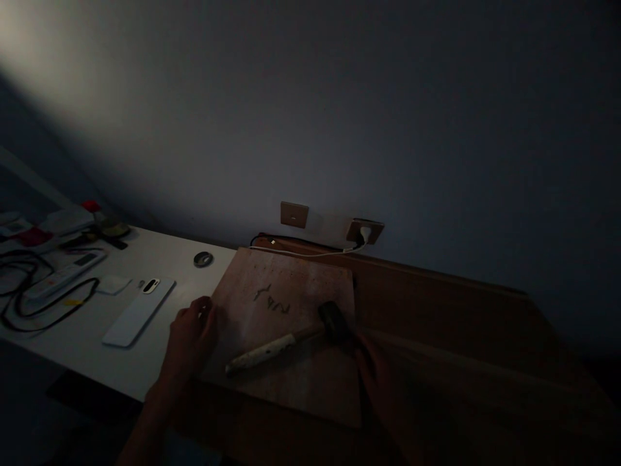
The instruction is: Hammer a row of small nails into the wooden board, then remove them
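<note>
A flat wooden board [291, 382] with dark, letter-like marks lies across a white tabletop and a brown wooden surface. On it rests a mallet [336, 322] with a black head and a pale-wrapped handle, the handle pointing to the lower left. My left hand [193, 330] is at the board's left edge, its fingers curled against it. At the right edge, beside the mallet head, my right hand [373, 366] closes on the board. Dim light hides some of its fingers.
Left on the white tabletop [150, 249] are a phone [138, 312], a roll of tape [202, 259], a white remote [68, 275] and a looped black cable [48, 320]. A wall socket [356, 230] holds a plug; cords run behind the board. The brown wooden surface [460, 323] extends right.
</note>
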Demonstrator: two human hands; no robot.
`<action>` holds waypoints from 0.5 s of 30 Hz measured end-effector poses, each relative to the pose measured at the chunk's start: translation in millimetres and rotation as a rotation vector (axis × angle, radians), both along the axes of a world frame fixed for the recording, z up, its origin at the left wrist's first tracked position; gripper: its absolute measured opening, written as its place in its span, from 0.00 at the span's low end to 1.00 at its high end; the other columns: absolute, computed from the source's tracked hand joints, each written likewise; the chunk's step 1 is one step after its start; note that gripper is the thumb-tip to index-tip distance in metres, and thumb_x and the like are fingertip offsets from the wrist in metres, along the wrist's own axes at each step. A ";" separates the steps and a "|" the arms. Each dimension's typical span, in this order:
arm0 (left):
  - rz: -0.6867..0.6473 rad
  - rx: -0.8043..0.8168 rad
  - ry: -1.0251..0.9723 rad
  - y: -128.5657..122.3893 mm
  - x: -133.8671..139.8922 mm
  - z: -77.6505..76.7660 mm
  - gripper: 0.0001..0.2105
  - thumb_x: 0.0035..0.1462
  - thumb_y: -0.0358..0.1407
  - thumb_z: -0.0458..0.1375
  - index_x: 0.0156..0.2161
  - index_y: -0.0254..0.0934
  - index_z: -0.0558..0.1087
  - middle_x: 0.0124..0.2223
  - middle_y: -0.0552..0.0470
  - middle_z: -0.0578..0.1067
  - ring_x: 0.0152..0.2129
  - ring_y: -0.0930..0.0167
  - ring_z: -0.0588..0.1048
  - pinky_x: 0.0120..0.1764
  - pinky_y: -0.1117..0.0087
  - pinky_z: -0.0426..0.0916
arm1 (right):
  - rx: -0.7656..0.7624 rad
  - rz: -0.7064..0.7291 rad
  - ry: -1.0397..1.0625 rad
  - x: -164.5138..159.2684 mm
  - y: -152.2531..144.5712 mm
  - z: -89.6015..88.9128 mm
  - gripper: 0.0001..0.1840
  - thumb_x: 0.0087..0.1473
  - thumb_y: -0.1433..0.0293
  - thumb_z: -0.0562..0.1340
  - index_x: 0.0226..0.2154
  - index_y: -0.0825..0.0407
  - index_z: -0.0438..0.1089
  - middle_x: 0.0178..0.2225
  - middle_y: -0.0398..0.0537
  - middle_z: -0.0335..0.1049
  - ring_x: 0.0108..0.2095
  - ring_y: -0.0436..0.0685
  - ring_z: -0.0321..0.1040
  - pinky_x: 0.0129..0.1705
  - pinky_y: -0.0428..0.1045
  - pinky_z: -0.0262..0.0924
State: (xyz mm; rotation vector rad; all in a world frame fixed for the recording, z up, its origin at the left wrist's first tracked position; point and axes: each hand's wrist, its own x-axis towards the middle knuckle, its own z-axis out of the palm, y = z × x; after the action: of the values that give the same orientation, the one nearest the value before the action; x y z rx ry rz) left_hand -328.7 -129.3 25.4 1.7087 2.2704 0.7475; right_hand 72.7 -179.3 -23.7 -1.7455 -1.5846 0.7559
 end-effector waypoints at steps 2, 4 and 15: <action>-0.007 -0.008 -0.024 1.7 -2.6 2.1 0.24 0.61 0.51 0.50 0.52 0.37 0.74 0.46 0.40 0.77 0.41 0.58 0.77 0.43 0.59 0.73 | 0.021 0.002 -0.079 2.8 -1.2 -1.7 0.25 0.65 0.59 0.50 0.57 0.49 0.72 0.58 0.55 0.72 0.58 0.63 0.69 0.62 0.64 0.61; -0.004 -0.020 -0.055 3.4 -2.9 5.3 0.24 0.60 0.52 0.51 0.52 0.37 0.74 0.48 0.40 0.77 0.43 0.58 0.77 0.42 0.59 0.74 | 0.041 -0.019 -0.152 6.2 -1.3 -2.1 0.25 0.65 0.59 0.50 0.55 0.50 0.74 0.56 0.57 0.74 0.56 0.64 0.71 0.60 0.65 0.63; -0.350 -0.061 -0.127 -2.8 69.7 -3.0 0.17 0.61 0.42 0.53 0.51 0.38 0.74 0.48 0.43 0.78 0.48 0.57 0.73 0.49 0.57 0.72 | -0.036 -0.321 -0.191 97.6 -5.7 -18.4 0.30 0.57 0.52 0.50 0.49 0.53 0.74 0.51 0.62 0.76 0.51 0.69 0.74 0.54 0.64 0.67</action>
State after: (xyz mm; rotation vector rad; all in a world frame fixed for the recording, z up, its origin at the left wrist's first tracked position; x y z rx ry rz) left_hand -259.0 -132.0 22.4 1.8995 1.8229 0.6788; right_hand 170.3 -185.0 -42.1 -2.0844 -1.3657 0.4757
